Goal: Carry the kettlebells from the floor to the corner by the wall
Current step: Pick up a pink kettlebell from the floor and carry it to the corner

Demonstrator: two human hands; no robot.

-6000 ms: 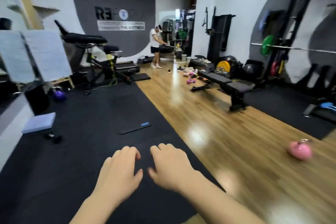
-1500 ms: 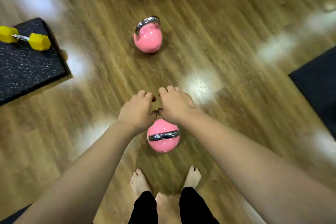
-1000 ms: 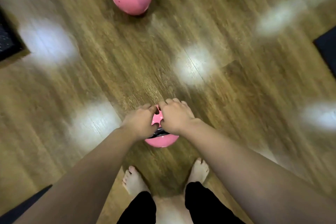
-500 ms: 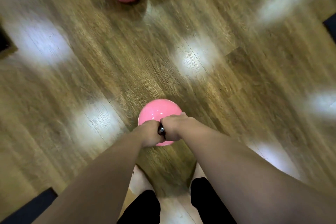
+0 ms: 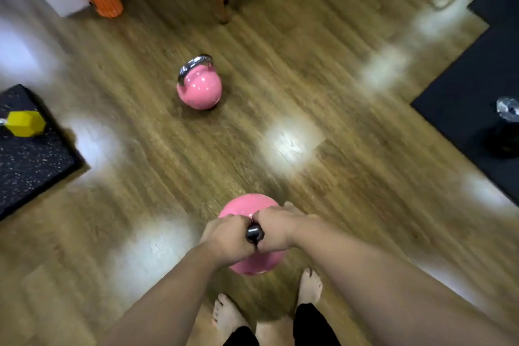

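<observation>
Since a second ago both hands [image 5: 254,234] have closed on the near kettlebell's [image 5: 254,233] handle.

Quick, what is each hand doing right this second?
Left hand: closed around the handle of the near pink kettlebell.
Right hand: closed on the same handle, beside the left.

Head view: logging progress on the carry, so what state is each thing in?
Near pink kettlebell: gripped by its handle.
Left hand: closed on handle.
Right hand: closed on handle.
Far pink kettlebell: upright on wooden floor, untouched.
Yellow dumbbell: resting on speckled mat.
</observation>
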